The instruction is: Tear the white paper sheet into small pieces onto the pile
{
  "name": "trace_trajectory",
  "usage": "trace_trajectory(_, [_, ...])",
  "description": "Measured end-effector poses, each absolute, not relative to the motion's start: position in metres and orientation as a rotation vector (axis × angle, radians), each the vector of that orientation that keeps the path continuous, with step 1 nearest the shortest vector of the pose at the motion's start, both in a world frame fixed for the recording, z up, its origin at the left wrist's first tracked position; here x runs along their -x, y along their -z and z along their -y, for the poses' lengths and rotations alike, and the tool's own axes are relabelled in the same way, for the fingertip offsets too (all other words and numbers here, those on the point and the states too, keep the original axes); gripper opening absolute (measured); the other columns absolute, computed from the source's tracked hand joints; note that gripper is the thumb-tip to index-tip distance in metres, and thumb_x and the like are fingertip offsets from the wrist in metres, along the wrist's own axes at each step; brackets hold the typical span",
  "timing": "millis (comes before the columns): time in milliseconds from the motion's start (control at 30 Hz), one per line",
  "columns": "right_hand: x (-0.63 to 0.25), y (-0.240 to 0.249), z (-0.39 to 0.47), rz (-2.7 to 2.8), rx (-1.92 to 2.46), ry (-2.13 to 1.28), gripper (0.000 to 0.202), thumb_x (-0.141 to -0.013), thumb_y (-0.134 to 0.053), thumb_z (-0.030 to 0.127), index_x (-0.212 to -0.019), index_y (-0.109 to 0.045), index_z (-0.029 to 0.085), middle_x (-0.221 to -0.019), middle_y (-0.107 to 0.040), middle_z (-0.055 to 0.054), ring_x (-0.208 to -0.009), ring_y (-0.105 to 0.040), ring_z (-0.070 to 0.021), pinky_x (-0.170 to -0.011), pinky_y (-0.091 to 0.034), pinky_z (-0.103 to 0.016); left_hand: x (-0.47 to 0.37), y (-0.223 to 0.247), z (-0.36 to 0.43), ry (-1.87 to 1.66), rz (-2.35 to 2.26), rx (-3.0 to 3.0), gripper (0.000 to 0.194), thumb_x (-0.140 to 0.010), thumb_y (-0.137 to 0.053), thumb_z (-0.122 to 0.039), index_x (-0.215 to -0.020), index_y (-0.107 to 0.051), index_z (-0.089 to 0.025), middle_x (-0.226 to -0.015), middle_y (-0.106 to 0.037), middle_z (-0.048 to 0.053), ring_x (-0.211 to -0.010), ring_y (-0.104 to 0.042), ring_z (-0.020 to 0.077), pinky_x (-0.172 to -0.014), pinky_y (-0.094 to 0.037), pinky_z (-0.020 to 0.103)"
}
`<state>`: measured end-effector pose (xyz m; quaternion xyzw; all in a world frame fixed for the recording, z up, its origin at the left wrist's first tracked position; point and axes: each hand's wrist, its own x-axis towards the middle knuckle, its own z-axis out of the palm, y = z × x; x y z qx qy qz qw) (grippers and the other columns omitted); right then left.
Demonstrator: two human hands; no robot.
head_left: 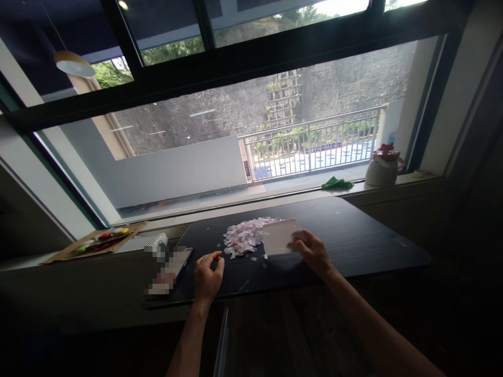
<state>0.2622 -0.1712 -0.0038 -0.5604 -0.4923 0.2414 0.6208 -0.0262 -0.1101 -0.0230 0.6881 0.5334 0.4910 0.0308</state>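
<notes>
A pale rectangular card or thin panel [278, 238] is in my right hand [313, 253], whose fingers and thumb pinch its right edge. Its left part stands in front of the right side of a heap of small white and pink paper scraps [244, 236]. My left hand [209, 272] is at the table's near left, left of and below the heap, its fingers curled toward the thumb. Whether something small sits between those fingertips is too small to tell. A few loose scraps [253, 258] lie between the heap and the near edge.
The dark table [361, 238] stands below a window. A partly blurred flat item [178, 264] lies at its left. Brown paper with colourful objects [63, 252] and a white slatted item [139, 242] are farther left. A green cloth [337, 183] and a grey-white container [381, 172] are on the sill.
</notes>
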Motion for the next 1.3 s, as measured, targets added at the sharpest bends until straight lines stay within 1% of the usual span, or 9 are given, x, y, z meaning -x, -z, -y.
trace_trajectory(100, [-0.263,0.004,0.171,1.102,1.376,-0.531,0.018,-0.068,-0.048,0.027,-0.079,-0.061,0.02,-0.07,-0.07,-0.002,-0.067,-0.065,-0.0196,-0.061,-0.049,-0.029,0.026,0.023,0.111,-1.509,-1.648,-2.113,0.034,-0.072,-0.048,-0.041,-0.084,-0.07,-0.018,-0.08,-0.07,0.008,-0.09,-0.06,0.026,-0.09,-0.045,0.043])
trace_trajectory(200, [-0.265,0.006,0.17,1.016,1.421,-0.491,0.018,-0.067,-0.046,0.028,-0.075,-0.06,0.021,-0.065,-0.068,-0.001,-0.062,-0.064,-0.019,-0.058,-0.048,-0.028,0.025,0.022,0.111,-1.512,-1.655,-2.098,0.034,-0.071,-0.048,-0.041,-0.084,-0.07,-0.018,-0.08,-0.07,0.008,-0.09,-0.06,0.026,-0.09,-0.045,0.043])
trace_trajectory(333, [-0.266,0.011,0.167,0.999,1.379,-0.446,0.021,-0.068,-0.046,0.031,-0.077,-0.062,0.021,-0.064,-0.068,0.0,-0.06,-0.062,-0.0184,-0.057,-0.047,-0.028,0.024,0.022,0.111,-1.514,-1.658,-2.086,0.035,-0.07,-0.048,-0.041,-0.083,-0.07,-0.018,-0.08,-0.07,0.008,-0.089,-0.059,0.026,-0.089,-0.045,0.043])
trace_trajectory(467, [-0.268,0.013,0.166,0.948,1.43,-0.397,0.019,-0.068,-0.046,0.031,-0.073,-0.061,0.021,-0.061,-0.065,0.0,-0.057,-0.06,-0.0184,-0.055,-0.046,-0.028,0.025,0.023,0.11,-1.531,-1.652,-2.08,0.034,-0.07,-0.049,-0.041,-0.083,-0.07,-0.018,-0.079,-0.07,0.008,-0.089,-0.059,0.0258,-0.089,-0.045,0.043])
trace_trajectory(633, [-0.269,0.012,0.166,0.886,1.452,-0.371,0.016,-0.069,-0.046,0.03,-0.072,-0.06,0.021,-0.062,-0.064,-0.001,-0.059,-0.06,-0.0189,-0.057,-0.046,-0.028,0.025,0.023,0.11,-1.537,-1.654,-2.084,0.033,-0.071,-0.049,-0.04,-0.082,-0.07,-0.019,-0.078,-0.069,0.007,-0.089,-0.059,0.0257,-0.089,-0.046,0.042])
trace_trajectory(833, [-0.267,0.012,0.166,1.035,1.353,-0.538,0.019,-0.067,-0.049,0.028,-0.078,-0.061,0.021,-0.066,-0.067,-0.001,-0.062,-0.063,-0.0187,-0.059,-0.048,-0.028,0.026,0.024,0.109,-1.533,-1.651,-2.094,0.032,-0.071,-0.05,-0.04,-0.083,-0.07,-0.019,-0.079,-0.07,0.007,-0.089,-0.06,0.0257,-0.089,-0.046,0.042])
trace_trajectory(1033, [-0.266,0.01,0.167,0.98,1.335,-0.508,0.021,-0.067,-0.048,0.03,-0.08,-0.062,0.02,-0.07,-0.067,-0.002,-0.065,-0.064,-0.0195,-0.059,-0.049,-0.029,0.027,0.025,0.109,-1.536,-1.644,-2.105,0.03,-0.071,-0.05,-0.039,-0.083,-0.07,-0.019,-0.08,-0.07,0.007,-0.09,-0.06,0.0254,-0.089,-0.046,0.042])
trace_trajectory(1100, [-0.267,0.01,0.167,1.006,1.354,-0.515,0.02,-0.067,-0.048,0.03,-0.078,-0.062,0.02,-0.069,-0.067,-0.001,-0.065,-0.064,-0.0196,-0.059,-0.049,-0.029,0.026,0.025,0.109,-1.538,-1.645,-2.107,0.03,-0.071,-0.05,-0.039,-0.083,-0.07,-0.019,-0.08,-0.07,0.007,-0.089,-0.06,0.0253,-0.089,-0.046,0.042])
trace_trajectory(1300, [-0.27,0.014,0.165,0.895,1.428,-0.396,0.019,-0.068,-0.047,0.031,-0.075,-0.062,0.021,-0.064,-0.067,-0.001,-0.061,-0.064,-0.0196,-0.059,-0.049,-0.029,0.026,0.025,0.109,-1.553,-1.648,-2.097,0.032,-0.071,-0.049,-0.04,-0.082,-0.07,-0.019,-0.078,-0.069,0.007,-0.088,-0.06,0.0253,-0.088,-0.046,0.042])
